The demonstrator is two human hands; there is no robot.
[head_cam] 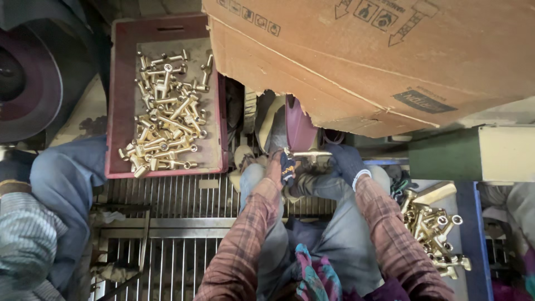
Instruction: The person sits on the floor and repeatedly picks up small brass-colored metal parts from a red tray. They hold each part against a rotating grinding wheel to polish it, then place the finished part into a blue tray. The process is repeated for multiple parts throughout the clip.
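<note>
At the bottom of the frame, a person in plaid sleeves and blue jeans is sitting over a metal floor grate (167, 234), with a colourful cloth (312, 276) lying in the lap. Both forearms are reaching up toward the centre of the frame. The left hand (285, 166), wearing a dark glove, is closing around one end of a brass fitting (310, 154); the fingers are wrapping it so tightly that no gap is showing. The right hand (345, 161), also in a dark glove, is gripping the other end, curled shut around the piece, though exactly where the fingertips are meeting it cannot be told. The fitting is lying level between the two hands, its bare middle showing as a pale gold bar, and it is sitting just beside the dark red polishing wheel (298, 128) that is standing directly above it; whether metal and wheel are touching cannot be told. At the lower right, a pile of brass fittings (434, 228) is resting close to the right elbow. Farther up, at the upper left of centre, a red plastic crate (120, 100) is holding a heap of more brass fittings (167, 120). A large cardboard box (379, 61) is filling the upper right, overhanging the wheel. At the left edge, another person's jeans-clad leg (67, 178) is showing.
</note>
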